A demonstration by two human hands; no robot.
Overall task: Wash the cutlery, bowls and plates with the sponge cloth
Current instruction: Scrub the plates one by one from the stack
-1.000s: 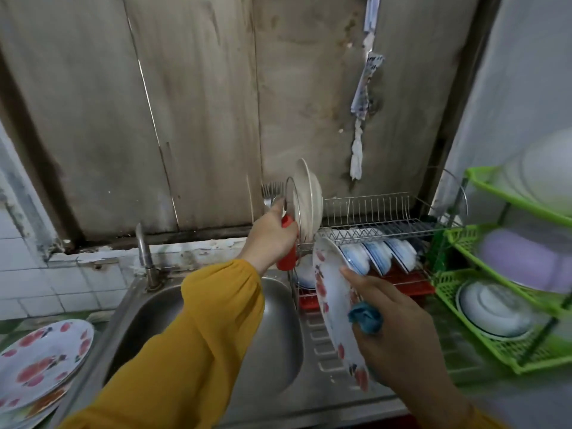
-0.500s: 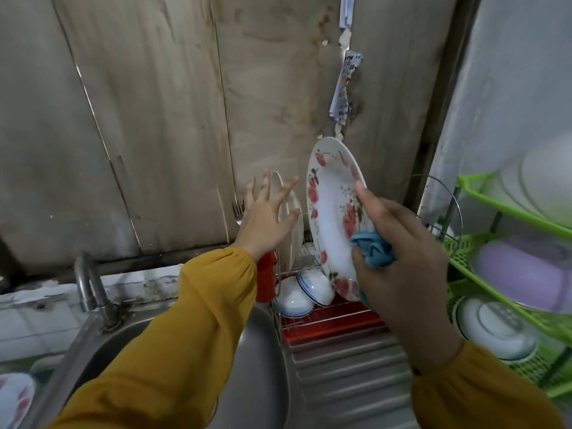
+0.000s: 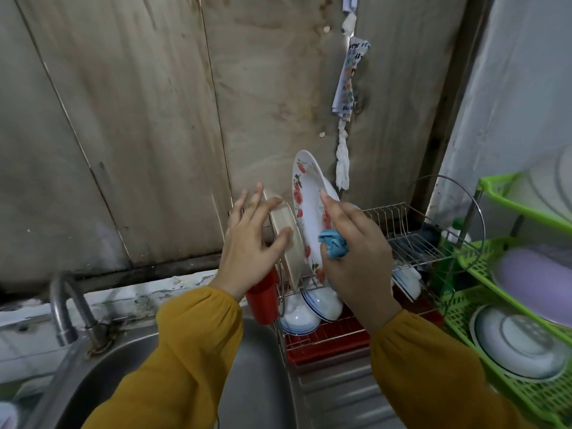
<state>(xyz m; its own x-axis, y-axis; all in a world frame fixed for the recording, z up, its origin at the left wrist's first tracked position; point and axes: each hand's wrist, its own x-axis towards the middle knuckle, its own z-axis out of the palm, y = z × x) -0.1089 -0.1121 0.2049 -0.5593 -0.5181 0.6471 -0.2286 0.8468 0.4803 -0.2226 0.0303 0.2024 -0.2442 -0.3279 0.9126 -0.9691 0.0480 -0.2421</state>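
My right hand (image 3: pixel 356 261) grips the plate (image 3: pixel 309 193) upright over the rack (image 3: pixel 411 239), with the cloth (image 3: pixel 334 244) bunched in the same grip. My left hand (image 3: pixel 250 243), open, steadies the cream plates (image 3: pixel 289 239) beside it. I'd lower the rim straight into the next slot, releasing only once it seats.

Stained, weathered planks form the wall (image 3: pixel 139 134) behind a steel sink (image 3: pixel 260 376), where a dull metal tap (image 3: pixel 66 305) rises at the basin's back-left corner. A knotted rag strip (image 3: pixel 344 97) hangs down the boards. A pale sheet (image 3: pixel 501 103) covers the right side, behind a green plastic rack (image 3: pixel 464 305). A worn, whitish ledge (image 3: pixel 148 292) runs below the planks. The light is soft and even.
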